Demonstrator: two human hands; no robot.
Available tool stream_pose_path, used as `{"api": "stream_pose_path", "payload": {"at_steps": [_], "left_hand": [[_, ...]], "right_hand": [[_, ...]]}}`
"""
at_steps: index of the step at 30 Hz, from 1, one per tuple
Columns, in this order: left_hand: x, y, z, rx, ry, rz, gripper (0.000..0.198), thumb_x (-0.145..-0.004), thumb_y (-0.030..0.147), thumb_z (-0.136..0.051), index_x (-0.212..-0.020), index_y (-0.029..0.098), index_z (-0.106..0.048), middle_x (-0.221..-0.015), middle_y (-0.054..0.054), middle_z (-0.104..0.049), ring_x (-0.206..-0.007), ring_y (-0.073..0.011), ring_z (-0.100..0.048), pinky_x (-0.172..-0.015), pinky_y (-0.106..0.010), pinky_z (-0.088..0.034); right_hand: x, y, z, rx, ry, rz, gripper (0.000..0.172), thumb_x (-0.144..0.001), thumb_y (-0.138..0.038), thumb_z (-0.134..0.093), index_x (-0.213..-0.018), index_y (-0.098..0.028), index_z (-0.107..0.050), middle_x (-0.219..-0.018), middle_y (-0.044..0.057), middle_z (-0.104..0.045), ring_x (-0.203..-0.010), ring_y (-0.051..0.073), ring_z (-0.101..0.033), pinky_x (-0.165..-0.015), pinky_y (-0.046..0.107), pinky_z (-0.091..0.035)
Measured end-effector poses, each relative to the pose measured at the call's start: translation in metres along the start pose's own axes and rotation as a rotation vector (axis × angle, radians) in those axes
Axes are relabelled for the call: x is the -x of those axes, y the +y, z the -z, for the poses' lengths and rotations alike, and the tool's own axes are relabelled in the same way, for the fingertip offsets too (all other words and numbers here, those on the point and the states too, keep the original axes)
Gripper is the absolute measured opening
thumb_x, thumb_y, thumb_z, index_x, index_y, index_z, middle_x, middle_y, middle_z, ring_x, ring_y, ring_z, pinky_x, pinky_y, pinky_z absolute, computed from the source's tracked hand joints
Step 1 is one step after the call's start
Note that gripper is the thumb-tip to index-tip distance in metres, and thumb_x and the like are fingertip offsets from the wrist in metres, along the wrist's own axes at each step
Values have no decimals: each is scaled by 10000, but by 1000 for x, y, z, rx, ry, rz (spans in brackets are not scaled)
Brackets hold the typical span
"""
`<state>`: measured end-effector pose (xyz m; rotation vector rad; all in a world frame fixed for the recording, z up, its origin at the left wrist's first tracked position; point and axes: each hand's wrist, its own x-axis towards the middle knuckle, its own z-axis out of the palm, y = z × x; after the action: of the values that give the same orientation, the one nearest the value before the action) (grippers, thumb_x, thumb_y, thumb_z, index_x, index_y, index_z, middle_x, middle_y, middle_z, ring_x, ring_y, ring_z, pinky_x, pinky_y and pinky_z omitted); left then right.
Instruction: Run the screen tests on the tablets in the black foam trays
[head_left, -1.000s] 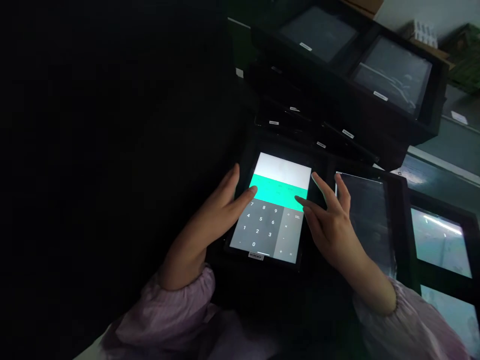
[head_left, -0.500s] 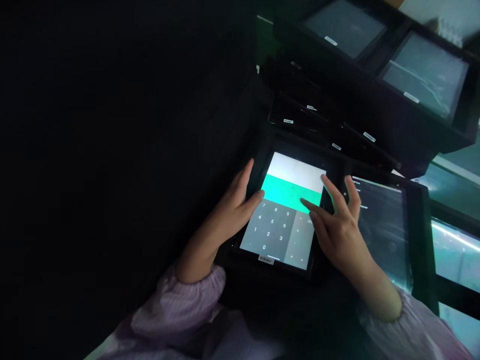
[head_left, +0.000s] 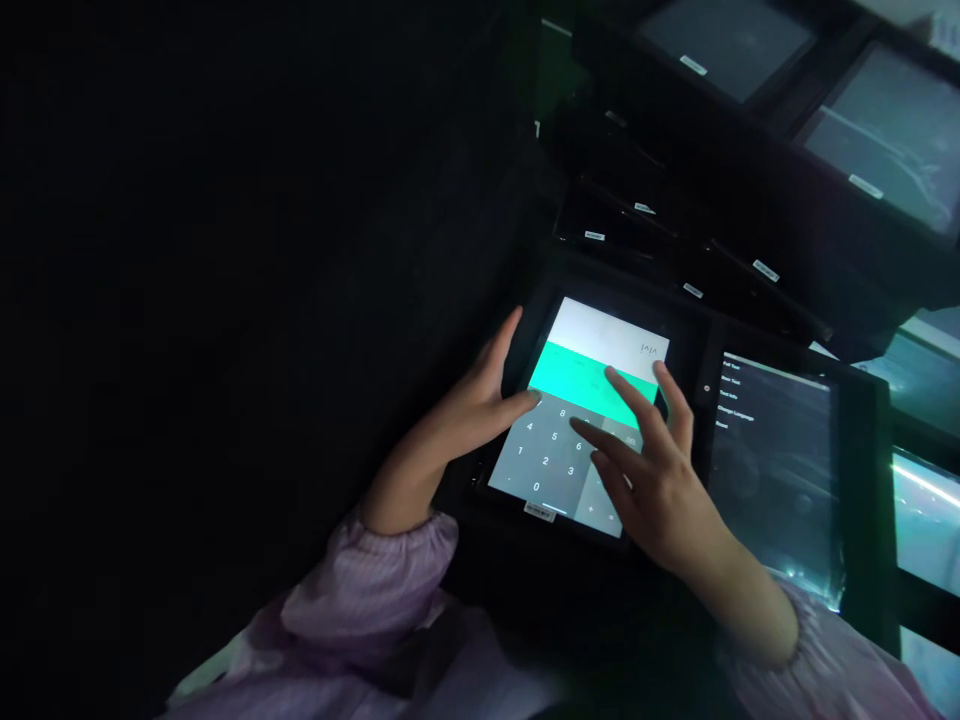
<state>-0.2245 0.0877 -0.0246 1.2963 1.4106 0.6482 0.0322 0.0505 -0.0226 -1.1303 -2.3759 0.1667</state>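
A lit tablet [head_left: 553,462] lies in front of me, showing a calculator with a white band, a green band and grey number keys. Small dark characters stand in the white band. My left hand [head_left: 472,415] is at its left edge, thumb laid over the side of the screen near the 7 key, index finger stretched upward; the other fingers are hidden. Above the screen's right part, my right hand [head_left: 667,480] has its fingers spread, with the index fingertip by the 8 and 9 keys. Whether that fingertip touches the glass I cannot tell.
Right of the lit tablet is a second tablet [head_left: 776,480] with a dark text menu. A black tray [head_left: 847,240] holding more tablets stands at the upper right, over other labelled dark devices. Further bright screens [head_left: 926,510] line the right edge. The left side is dark.
Characters have appeared in the calculator's white band. My right hand has shifted left and down over the number keys. The whole view has moved slightly, and the second tablet's menu shows more clearly.
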Motion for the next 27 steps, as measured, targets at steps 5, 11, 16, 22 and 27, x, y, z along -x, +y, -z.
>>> {"api": "stream_pose_path", "payload": {"at_steps": [5,11,16,22,27], "left_hand": [[-1,-1,4,-24,-59,-15,1124,-975,379,-676,-1878,265,-16,-1987,-58,46,-1816,-332,145,-1479,-588,-57],[-3,-3,3,-59,-51,-22,1181,-955,358,-710,-1874,254,24,-1984,-71,62,-1822,-362,111,-1480,-596,-56],[-2,-2,3,14,-48,8,1118,-998,424,-692,-1875,314,-7,-1989,-35,25,-1821,-336,123,-1483,-579,-68],[-1,1,1,17,-19,27,1037,-1023,382,-635,-1878,316,-51,-1989,-27,-11,-1827,-321,95,-1481,-580,-79],[-1,0,0,6,2,13,1007,-1023,350,-621,-1876,349,-86,-1987,-7,-41,-1828,-335,67,-1475,-613,-87]], "right_hand": [[-2,-4,-9,42,-90,-18,392,-1155,-265,-532,-1451,-327,-782,-1799,96,-502,-1798,493,-135,-1280,885,-437],[1,13,9,-6,138,-150,341,-1148,-246,-549,-1145,-260,-889,-1635,82,-679,-1733,451,-356,-1287,753,-532],[8,26,8,86,178,-239,359,-1157,-288,-549,-1067,-236,-893,-1610,102,-699,-1716,502,-363,-1262,873,-480],[4,15,-2,89,112,-210,407,-1180,-313,-481,-1243,-259,-879,-1735,103,-586,-1759,520,-251,-1260,917,-424],[4,16,1,109,126,-260,414,-1177,-310,-483,-1163,-248,-892,-1703,94,-624,-1755,521,-261,-1285,932,-368]]}}
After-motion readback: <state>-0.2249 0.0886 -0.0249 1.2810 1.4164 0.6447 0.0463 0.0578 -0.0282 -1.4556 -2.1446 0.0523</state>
